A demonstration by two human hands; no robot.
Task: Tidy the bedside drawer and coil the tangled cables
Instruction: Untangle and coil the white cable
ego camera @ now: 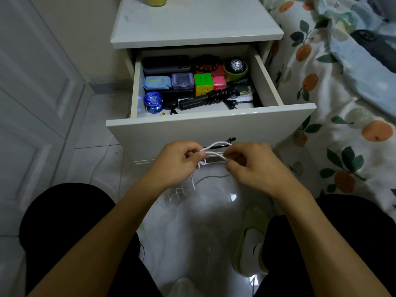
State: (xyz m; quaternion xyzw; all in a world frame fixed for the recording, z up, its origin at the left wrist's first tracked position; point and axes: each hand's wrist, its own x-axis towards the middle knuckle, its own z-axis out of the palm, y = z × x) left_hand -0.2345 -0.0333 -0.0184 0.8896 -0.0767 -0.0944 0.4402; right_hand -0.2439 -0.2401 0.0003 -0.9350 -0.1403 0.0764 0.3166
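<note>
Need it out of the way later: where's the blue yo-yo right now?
In the head view, the blue yo-yo sits in the open drawer's front left corner, just left of a small black case and in front of the blue packet.

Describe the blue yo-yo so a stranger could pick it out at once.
Look into the open drawer of the white bedside cabinet and go to its front left corner. The yo-yo sits there beside a small black case, the only shiny, translucent blue round thing among boxes and cubes.
</note>
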